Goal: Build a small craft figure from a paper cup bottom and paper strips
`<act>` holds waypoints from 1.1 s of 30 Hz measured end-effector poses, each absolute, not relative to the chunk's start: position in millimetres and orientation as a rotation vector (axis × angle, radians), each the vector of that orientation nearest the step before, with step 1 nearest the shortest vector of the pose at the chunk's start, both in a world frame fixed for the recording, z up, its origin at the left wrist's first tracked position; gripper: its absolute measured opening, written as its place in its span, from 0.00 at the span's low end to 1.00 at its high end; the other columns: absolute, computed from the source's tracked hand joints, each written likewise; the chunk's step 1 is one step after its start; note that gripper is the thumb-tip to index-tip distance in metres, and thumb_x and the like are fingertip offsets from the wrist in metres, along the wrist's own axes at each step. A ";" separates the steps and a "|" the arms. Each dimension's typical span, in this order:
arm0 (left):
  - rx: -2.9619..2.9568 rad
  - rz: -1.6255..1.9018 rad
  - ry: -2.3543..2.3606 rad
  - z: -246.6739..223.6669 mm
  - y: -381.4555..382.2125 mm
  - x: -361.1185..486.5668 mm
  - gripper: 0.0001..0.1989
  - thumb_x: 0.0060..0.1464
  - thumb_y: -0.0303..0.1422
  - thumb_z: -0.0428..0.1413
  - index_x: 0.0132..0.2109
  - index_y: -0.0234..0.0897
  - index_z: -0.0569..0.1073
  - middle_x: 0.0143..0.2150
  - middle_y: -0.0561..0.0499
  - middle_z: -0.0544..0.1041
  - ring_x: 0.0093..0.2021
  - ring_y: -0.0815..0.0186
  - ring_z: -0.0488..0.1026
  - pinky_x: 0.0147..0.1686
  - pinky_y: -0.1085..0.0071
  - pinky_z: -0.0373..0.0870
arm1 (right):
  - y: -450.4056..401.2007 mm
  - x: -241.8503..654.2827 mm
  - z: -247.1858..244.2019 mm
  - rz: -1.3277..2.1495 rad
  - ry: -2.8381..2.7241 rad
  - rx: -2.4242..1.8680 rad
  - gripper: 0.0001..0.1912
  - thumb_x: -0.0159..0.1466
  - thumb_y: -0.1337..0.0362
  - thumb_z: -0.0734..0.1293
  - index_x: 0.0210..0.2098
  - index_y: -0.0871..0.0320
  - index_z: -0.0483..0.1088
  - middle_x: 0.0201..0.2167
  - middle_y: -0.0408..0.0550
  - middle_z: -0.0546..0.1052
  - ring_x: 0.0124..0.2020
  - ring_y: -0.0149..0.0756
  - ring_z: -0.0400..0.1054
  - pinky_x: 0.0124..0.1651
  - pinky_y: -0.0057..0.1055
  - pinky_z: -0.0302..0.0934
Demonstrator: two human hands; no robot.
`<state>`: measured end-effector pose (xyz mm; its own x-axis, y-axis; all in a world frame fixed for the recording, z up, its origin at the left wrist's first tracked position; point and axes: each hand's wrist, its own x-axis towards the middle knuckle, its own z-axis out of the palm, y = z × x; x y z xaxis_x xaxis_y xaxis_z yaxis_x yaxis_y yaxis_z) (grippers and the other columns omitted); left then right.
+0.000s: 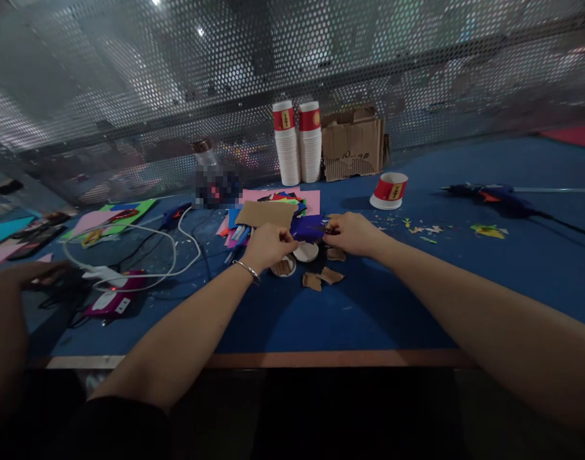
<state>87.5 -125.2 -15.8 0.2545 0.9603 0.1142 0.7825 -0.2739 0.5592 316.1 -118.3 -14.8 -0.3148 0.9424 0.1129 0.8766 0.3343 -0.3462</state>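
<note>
A dark purple-blue sheet lies between my hands. My right hand has its fingers closed on the sheet's right edge; a small dark patch at the fingertips is unclear. Closed at the sheet's lower left corner, my left hand wears a silver bangle. Just below the sheet is a pale round disc. A second disc with a ridged brown face lies under my left hand. Torn cardboard pieces are scattered nearer to me. Behind the left hand, a flat piece of brown cardboard rests on coloured paper.
Two stacks of paper cups stand beside a cardboard box at the back. One red-and-white cup stands upside down. A glue gun lies right. Left are a white cable, a purple power unit and another person's hand.
</note>
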 end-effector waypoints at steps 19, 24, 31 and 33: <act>2.349 0.545 1.516 -18.4 -112.5 74.1 0.14 0.59 0.39 0.58 0.29 0.36 0.77 0.25 0.51 0.76 0.26 0.67 0.67 0.28 0.68 0.54 | -124.2 315.5 -10.7 0.363 -2.445 -1.586 0.09 0.64 0.63 0.68 0.42 0.58 0.78 0.40 0.52 0.82 0.41 0.42 0.75 0.40 0.31 0.60; 2.432 0.481 1.485 -13.2 -114.0 69.6 0.20 0.63 0.40 0.54 0.27 0.36 0.79 0.25 0.51 0.76 0.26 0.67 0.67 0.29 0.66 0.56 | -121.9 322.2 -5.7 0.386 -2.478 -1.618 0.09 0.64 0.60 0.69 0.39 0.58 0.78 0.37 0.51 0.81 0.38 0.42 0.74 0.36 0.31 0.57; 2.536 0.419 1.435 -9.9 -116.9 67.9 0.14 0.60 0.36 0.57 0.47 0.42 0.86 0.45 0.46 0.84 0.48 0.57 0.78 0.49 0.64 0.71 | -120.5 329.0 2.2 0.432 -2.551 -1.594 0.09 0.63 0.58 0.69 0.32 0.57 0.77 0.32 0.48 0.79 0.36 0.39 0.72 0.36 0.32 0.56; 2.562 0.407 1.431 -13.1 -115.9 68.8 0.16 0.61 0.36 0.56 0.50 0.41 0.85 0.45 0.44 0.83 0.49 0.55 0.77 0.51 0.61 0.71 | -121.5 329.3 3.7 0.449 -2.562 -1.587 0.10 0.63 0.58 0.69 0.31 0.57 0.76 0.31 0.46 0.78 0.35 0.38 0.71 0.36 0.32 0.55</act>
